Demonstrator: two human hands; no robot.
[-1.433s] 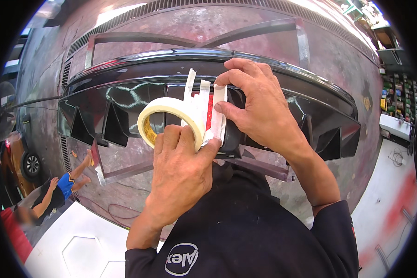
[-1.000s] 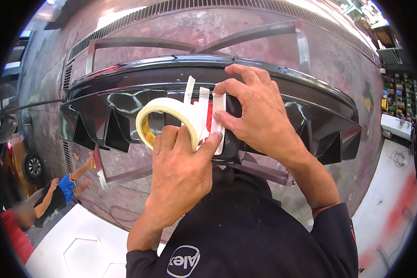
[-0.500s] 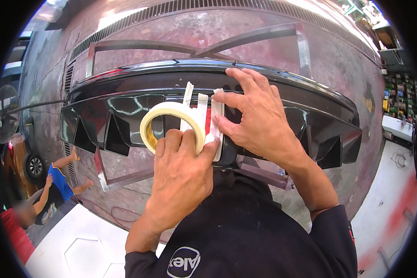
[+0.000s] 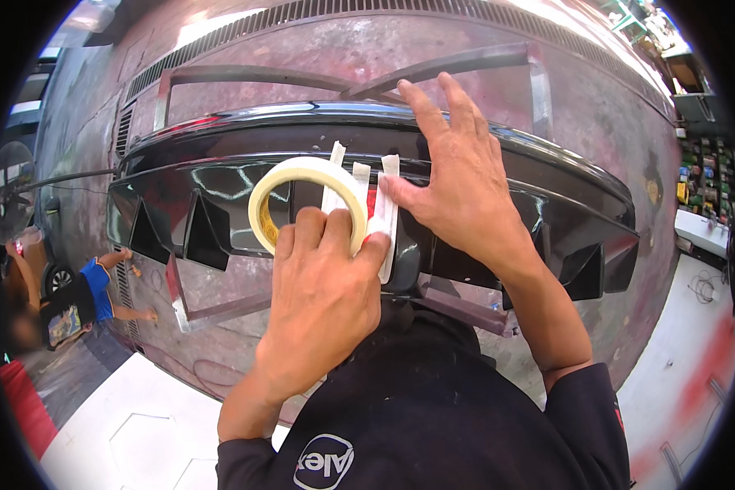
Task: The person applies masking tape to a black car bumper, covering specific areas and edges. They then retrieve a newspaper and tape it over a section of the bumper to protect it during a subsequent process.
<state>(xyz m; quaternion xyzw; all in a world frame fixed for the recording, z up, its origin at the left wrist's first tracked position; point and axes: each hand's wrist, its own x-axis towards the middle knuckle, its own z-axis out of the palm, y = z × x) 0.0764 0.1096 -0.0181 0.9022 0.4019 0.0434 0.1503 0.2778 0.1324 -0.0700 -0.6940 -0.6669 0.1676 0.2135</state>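
Note:
My left hand (image 4: 322,282) grips a roll of cream masking tape (image 4: 304,169), its fingers through and around the ring's near right side. Below it lies a glossy black car bumper piece (image 4: 253,140) with fins. Pale tape strips run across its middle, the rightmost strip (image 4: 390,167) reaching toward the near edge. A small red patch (image 4: 371,201) shows between strips. Over the bumper, my right hand (image 4: 465,184) has its fingers spread and raised; the thumb tip is at the rightmost strip.
A metal frame stand (image 4: 257,77) supports the bumper. A long floor grate (image 4: 318,18) curves behind. White panels lie at the lower left (image 4: 139,425) and right (image 4: 661,359). Another person in blue shorts (image 4: 96,282) is low at the left, near a fan (image 4: 12,167).
My right hand's fingers have lifted off the strip and spread upward. My left hand keeps the tape roll in nearly the same place. The person at the left has shifted.

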